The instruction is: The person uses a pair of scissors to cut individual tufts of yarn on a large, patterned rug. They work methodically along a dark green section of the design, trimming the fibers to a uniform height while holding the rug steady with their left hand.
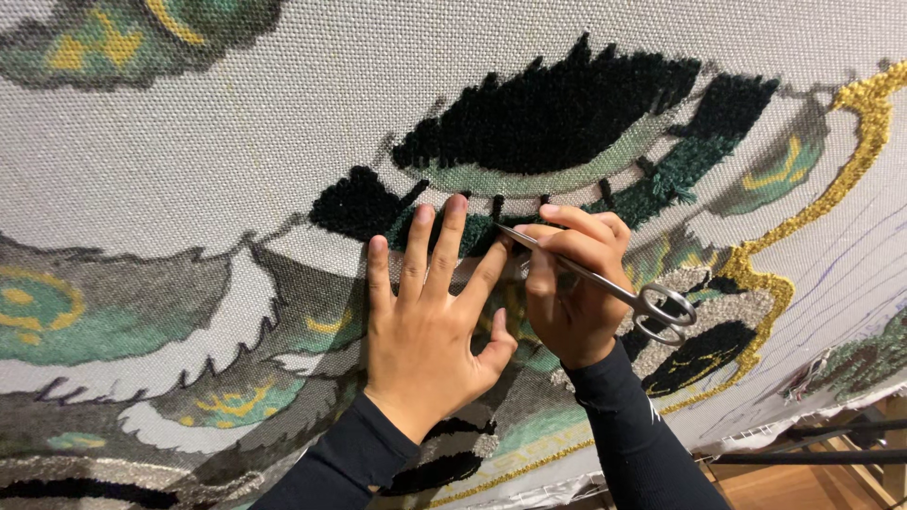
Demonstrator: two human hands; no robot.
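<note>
Against the coarse woven backing cloth, your left hand lies flat, fingers spread beside the dark tufted pile. Your right hand is clamped on slim steel scissors, tips at the fuzzy green yarn.

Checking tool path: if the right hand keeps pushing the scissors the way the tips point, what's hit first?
Likely the left hand: the scissors in the right hand point up-left, tips right by its index finger. Depth unclear.
</note>
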